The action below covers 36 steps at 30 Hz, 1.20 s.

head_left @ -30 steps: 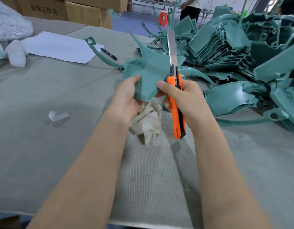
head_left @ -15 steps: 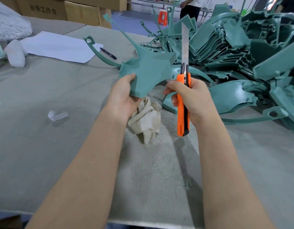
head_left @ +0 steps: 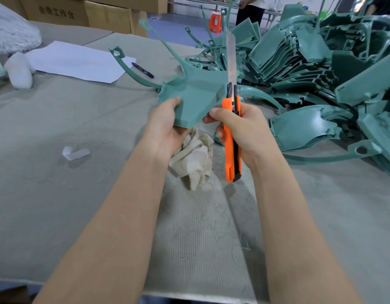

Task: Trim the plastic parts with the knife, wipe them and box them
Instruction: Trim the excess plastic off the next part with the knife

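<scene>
My left hand (head_left: 165, 126) grips the near corner of a green plastic part (head_left: 194, 95) with two long curved arms, held up above the table. My right hand (head_left: 244, 130) grips an orange utility knife (head_left: 232, 139) upright; its long blade (head_left: 230, 60) lies along the part's right edge. My right thumb touches the part's lower edge. A crumpled beige cloth (head_left: 196, 156) lies on the table beneath my hands.
A big heap of green plastic parts (head_left: 321, 69) fills the right side. White paper (head_left: 75, 60) with a black pen (head_left: 142, 70), a white lump (head_left: 19, 70), a small paper scrap (head_left: 75, 152) lie left. Cardboard boxes (head_left: 84, 12) stand behind. A person stands far back.
The knife moved right off the part's face, then came back left against its right edge. The part tilted slightly in my left hand.
</scene>
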{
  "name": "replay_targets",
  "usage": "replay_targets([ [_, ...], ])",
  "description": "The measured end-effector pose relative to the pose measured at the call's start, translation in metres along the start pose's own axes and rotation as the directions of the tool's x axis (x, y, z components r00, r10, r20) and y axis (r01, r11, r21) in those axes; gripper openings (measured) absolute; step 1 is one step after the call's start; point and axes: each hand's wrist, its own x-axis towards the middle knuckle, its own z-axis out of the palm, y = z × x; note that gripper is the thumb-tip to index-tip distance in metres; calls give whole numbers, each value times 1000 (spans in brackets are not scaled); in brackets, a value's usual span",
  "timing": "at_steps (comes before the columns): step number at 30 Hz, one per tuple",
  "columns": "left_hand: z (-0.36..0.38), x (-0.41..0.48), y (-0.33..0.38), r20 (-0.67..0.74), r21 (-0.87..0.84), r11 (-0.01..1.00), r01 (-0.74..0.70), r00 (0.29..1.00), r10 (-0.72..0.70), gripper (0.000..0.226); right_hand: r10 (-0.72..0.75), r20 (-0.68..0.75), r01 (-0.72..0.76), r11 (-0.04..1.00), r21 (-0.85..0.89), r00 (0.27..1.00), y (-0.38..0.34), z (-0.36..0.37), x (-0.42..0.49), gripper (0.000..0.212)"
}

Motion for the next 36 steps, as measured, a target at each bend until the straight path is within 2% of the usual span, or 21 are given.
replay_targets([
  [6, -1, 0, 0, -4, -13, 1000, 1, 1000, -1, 13, -11, -26, 11, 1000, 1, 1000, 1, 5, 1, 16],
  [11, -2, 3, 2, -30, -76, 997, -8, 1000, 6, 12, 25, -102, -23, 999, 23, 994, 0, -2, 2, 19],
  [17, -2, 4, 1, -9, -87, 996, -32, 999, 32, 15, 79, 52, -80, 997, 18, 996, 1, 0, 0, 6],
  [20, -2, 5, -1, 7, -50, 997, -55, 998, 56, 16, 59, 56, -61, 998, 23, 997, -1, 6, -2, 5],
  [27, -3, 8, -1, 6, -3, 997, -76, 997, 76, 15, 1, -3, -1, 999, 43, 1000, 0, 11, -3, 11],
  [32, -3, 4, 2, 1, -72, 996, -48, 999, 48, 14, 5, -90, -4, 1000, 19, 996, 5, 9, 2, 11],
  [35, -3, 1, 6, -14, -128, 991, -27, 1000, 25, 13, -58, -238, 22, 989, -148, 969, 9, -7, 7, 9],
  [36, -4, 1, 7, -12, -157, 987, -22, 1000, 20, 13, -95, -273, 30, 972, -233, 957, 11, -13, 8, 15],
])
